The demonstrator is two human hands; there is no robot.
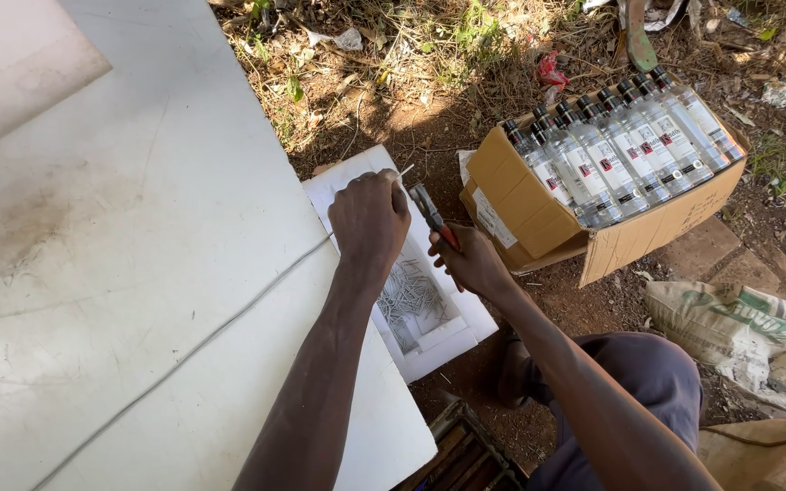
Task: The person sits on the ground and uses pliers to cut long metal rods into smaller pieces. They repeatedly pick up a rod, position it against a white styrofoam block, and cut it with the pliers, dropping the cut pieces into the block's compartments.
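Observation:
My left hand [370,218] is closed around a thin white wire [229,318] that runs diagonally across a large white board [120,273]; the wire's tip pokes out past my fingers. My right hand [473,259] grips red-handled pliers [431,214], whose jaws point up toward the wire's end, a short way from it. Under both hands lies a small white tray [443,332] holding a pile of several short cut metal pieces [408,300].
A cardboard box [629,238] packed with several clear bottles stands on the dirt to the right. A printed sack [748,332] lies at the lower right. A dark crate [461,455] sits by my knee. Dry grass and litter cover the ground beyond.

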